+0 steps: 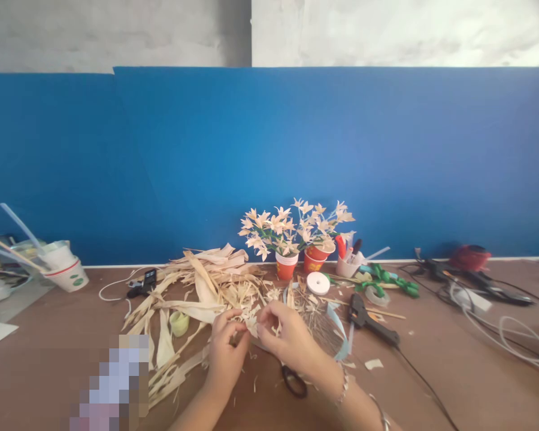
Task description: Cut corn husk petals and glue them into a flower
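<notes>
Over the front of the pile, my left hand (227, 350) pinches a small pale piece of corn husk (251, 327) between thumb and fingers. My right hand (290, 338), with a bracelet at the wrist, is closed at the other side of the same piece, its fingertips partly hidden. Dry corn husks (206, 287) lie heaped behind and left of my hands, in strips and wide leaves. Black-handled scissors (293, 381) lie below my right hand, their blades mostly covered. A small light-green cup (178, 324) stands among the husks to the left.
Pale husk flowers (278, 224) stand in red paper cups (286, 267) at the back. A white roll (318, 283), a black glue gun (371, 320), and green pieces (386, 275) sit at right, with cables (498, 329) beyond. Far left is a white cup (69, 276) holding sticks.
</notes>
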`<action>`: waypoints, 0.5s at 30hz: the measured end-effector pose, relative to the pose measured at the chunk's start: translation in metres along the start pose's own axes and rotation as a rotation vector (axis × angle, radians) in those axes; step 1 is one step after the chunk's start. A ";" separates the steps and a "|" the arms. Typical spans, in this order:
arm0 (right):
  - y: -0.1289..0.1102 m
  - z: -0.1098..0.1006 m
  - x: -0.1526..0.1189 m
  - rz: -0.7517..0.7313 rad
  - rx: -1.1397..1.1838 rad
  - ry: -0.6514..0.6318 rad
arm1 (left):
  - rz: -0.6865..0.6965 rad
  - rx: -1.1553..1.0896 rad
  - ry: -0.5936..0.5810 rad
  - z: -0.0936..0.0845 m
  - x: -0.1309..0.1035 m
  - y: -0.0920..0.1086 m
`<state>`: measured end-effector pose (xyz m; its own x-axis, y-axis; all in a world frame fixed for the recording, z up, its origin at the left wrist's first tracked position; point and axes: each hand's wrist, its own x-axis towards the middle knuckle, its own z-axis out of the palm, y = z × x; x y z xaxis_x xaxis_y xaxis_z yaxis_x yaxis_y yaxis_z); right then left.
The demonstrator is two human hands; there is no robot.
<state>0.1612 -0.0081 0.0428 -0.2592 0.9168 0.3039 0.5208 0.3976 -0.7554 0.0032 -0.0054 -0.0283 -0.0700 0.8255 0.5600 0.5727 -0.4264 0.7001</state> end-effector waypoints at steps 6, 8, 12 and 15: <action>0.001 0.018 -0.008 -0.244 -0.351 0.148 | 0.114 0.103 0.043 -0.002 0.000 0.005; 0.006 0.027 -0.010 -0.279 -0.416 0.204 | 0.145 0.144 0.061 -0.003 0.000 0.009; 0.008 0.040 -0.012 -0.286 -0.445 0.298 | 0.172 0.200 0.079 -0.005 -0.002 0.014; 0.006 0.046 -0.013 -0.273 -0.432 0.332 | 0.161 0.201 0.079 -0.005 -0.004 0.014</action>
<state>0.1302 -0.0198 0.0080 -0.1988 0.7146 0.6707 0.7721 0.5357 -0.3419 0.0079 -0.0162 -0.0181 -0.0240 0.7185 0.6952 0.7320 -0.4609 0.5017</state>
